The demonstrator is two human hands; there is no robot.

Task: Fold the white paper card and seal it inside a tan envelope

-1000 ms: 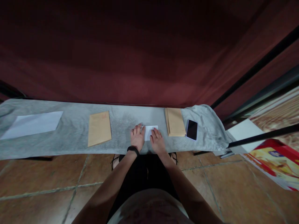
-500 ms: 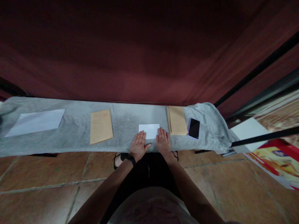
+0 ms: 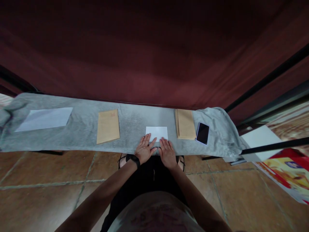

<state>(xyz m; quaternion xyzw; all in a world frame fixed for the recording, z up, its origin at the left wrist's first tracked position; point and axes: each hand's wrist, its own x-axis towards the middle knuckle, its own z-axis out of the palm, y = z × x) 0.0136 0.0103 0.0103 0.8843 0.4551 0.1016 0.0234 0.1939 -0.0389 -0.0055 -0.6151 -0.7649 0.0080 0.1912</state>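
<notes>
A small white sheet of paper (image 3: 156,131), which looks folded, lies on the grey cloth in front of me. My left hand (image 3: 145,149) rests flat with its fingertips on the paper's lower left part, its fingers stretched out. At the lower right edge, my right hand (image 3: 167,152) lies flat too, its fingers spread over the paper's near edge. Both thumbs point inward and come close together. Neither hand grips anything. The near edge of the paper is partly hidden under my fingers.
Grey cloth (image 3: 132,122) covers the long narrow bench. To the left lie a brown envelope (image 3: 108,127) and a large white sheet (image 3: 45,119). On the right are stacked brown envelopes (image 3: 186,125) and a phone (image 3: 202,133). Black metal bars (image 3: 275,146) and a red-yellow box (image 3: 289,169) stand beyond.
My right hand has slid inward from the paper's right side to its lower edge, nearer my left hand. The whole view has shifted slightly.
</notes>
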